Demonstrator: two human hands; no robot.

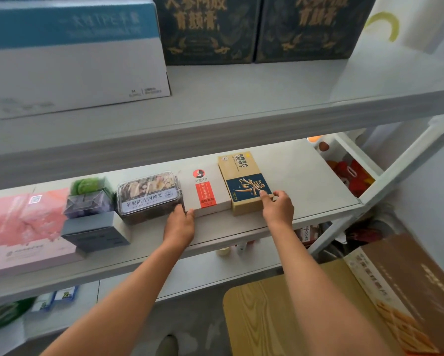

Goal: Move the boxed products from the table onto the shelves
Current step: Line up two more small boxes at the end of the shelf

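Right hand (277, 206) pinching the tan box's (245, 182) near corner, left hand (180, 223) with fingers out flat against the white box (207, 190), both boxes side by side on the middle shelf (313, 176).

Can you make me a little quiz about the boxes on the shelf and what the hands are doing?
1. True or false: the right hand touches the tan cardboard box with the dark blue label.
2. Which thing does the left hand touch? A) the white cardboard box with the red stripe B) the flat pink box C) the two dark green boxes with gold writing
3. Fill in: left of the white box sits a clear plastic ___ of dried food.

Key: 1 true; 2 A; 3 tub.
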